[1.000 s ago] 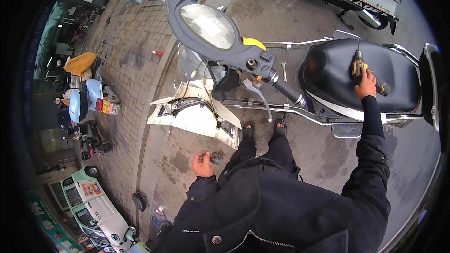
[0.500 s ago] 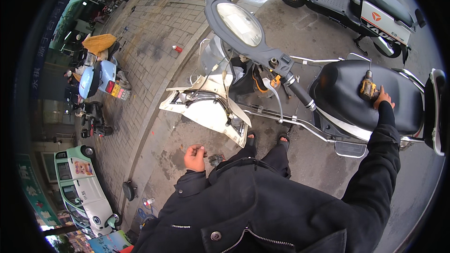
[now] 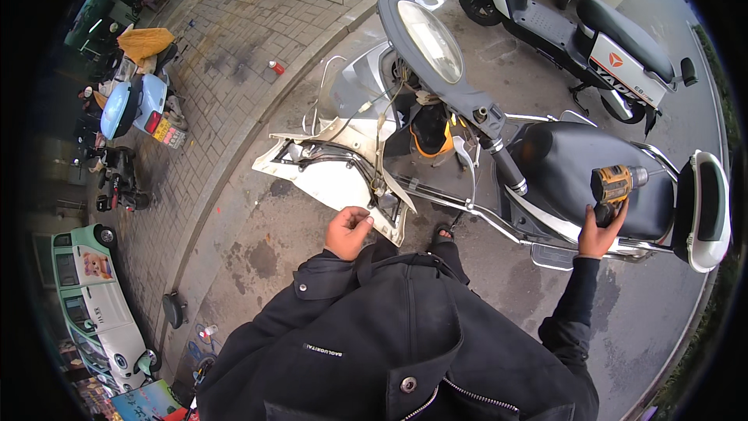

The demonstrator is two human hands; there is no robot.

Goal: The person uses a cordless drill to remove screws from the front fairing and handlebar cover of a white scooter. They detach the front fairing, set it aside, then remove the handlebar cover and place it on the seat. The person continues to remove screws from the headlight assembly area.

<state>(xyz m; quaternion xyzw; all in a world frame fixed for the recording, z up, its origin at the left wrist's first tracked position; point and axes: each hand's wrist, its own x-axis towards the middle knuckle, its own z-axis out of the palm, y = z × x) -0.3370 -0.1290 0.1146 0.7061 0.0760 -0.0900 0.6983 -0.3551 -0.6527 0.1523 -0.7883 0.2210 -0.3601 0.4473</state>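
Observation:
My right hand (image 3: 600,235) grips a yellow and black cordless drill (image 3: 613,185), raised above the black seat (image 3: 569,171) of the scooter in front of me. The drill's bit points right, away from the handlebar. My left hand (image 3: 348,231) is closed, thumb against the bent fingers, beside the lower edge of a cream-white front panel (image 3: 321,185). Whatever lies in those fingers, if anything, is too small to make out. The panel hangs off the scooter with loose wires (image 3: 379,136) running over it. Above it is the grey handlebar cover (image 3: 397,15) with its clear display.
A white and black scooter (image 3: 576,39) is parked at the far right. A red can (image 3: 276,68) stands on the brick pavement beyond the kerb. At left are a blue scooter (image 3: 144,105), a small green and white car (image 3: 101,304) and a black stool (image 3: 173,309).
My right hand has taken hold of the drill and lifted it off the seat. My left hand has come up to the front panel's lower edge. The view has shifted a little.

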